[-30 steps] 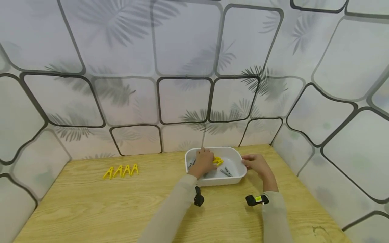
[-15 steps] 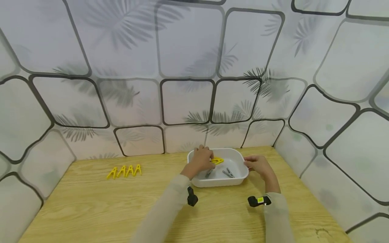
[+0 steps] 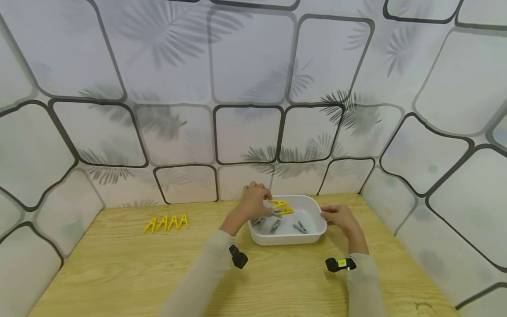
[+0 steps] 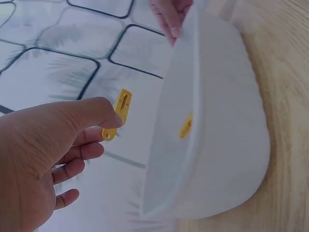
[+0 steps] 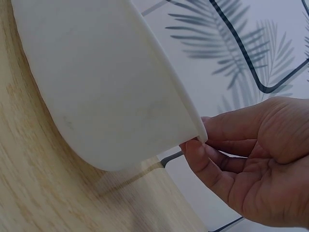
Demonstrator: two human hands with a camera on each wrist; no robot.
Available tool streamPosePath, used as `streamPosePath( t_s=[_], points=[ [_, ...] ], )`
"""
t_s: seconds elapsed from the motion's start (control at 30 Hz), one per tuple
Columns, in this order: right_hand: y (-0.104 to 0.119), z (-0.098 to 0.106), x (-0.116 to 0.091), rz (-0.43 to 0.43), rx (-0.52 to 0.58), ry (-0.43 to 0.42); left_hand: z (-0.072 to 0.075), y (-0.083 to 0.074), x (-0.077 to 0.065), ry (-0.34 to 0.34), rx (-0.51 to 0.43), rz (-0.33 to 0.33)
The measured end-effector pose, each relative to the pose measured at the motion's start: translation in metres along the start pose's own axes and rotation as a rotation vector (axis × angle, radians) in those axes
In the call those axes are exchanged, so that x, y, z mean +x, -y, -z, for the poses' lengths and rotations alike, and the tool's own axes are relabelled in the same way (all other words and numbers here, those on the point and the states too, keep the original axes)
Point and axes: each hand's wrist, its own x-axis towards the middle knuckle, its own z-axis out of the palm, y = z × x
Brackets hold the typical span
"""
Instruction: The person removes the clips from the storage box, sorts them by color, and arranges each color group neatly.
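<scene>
Meanwhile, at the far left of the table point(image 3: 119, 273), a row of four yellow clips point(image 3: 167, 223) stands side by side near the wall, exactly as it stood a second ago.

Moving right, the left hand point(image 3: 253, 203) has changed most. A second ago it was down inside the white tub point(image 3: 313, 235), among the contents; half a second ago it was closing on a yellow piece; now it has lifted to the tub's far left rim, and its grip is pinching a yellow clip point(image 3: 278, 204) between thumb and fingers. The left wrist view shows that pinch plainly, the clip point(image 4: 119, 112) sticking out past the thumb tip and hanging clear of the tub wall point(image 4: 227, 121). A second yellow clip point(image 3: 286, 211) lies just below it in the tub, along with several grey clips point(image 3: 275, 225) on the tub floor.

On the right, the right hand point(image 3: 341, 219) has kept its place on the tub's right rim, its fingers point(image 5: 212, 164) curled under the lip and the thumb over it, steadying the tub.

By my reading, one more yellow clip has just been picked out of the tub and is on its way up and out, which fits with the yellow row already laid out at the left.
</scene>
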Motion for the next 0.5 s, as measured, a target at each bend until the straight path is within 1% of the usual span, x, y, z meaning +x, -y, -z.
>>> streamPosePath(
  t_s=[0.1,0.23,0.37,0.5],
  points=[
    [0.000,0.000,0.000,0.005,0.006,0.002,0.012,0.003,-0.007,-0.040,-0.014,-0.002],
    [0.001,0.000,0.000,0.003,0.014,0.001,0.026,0.009,-0.017,-0.128,-0.047,-0.002],
    [0.002,0.000,-0.001,-0.004,0.015,-0.002,0.037,0.017,-0.031,-0.216,-0.089,0.019],
    [0.001,0.001,-0.001,-0.004,0.015,-0.004,0.045,0.031,-0.046,-0.317,-0.122,0.049]
  ],
)
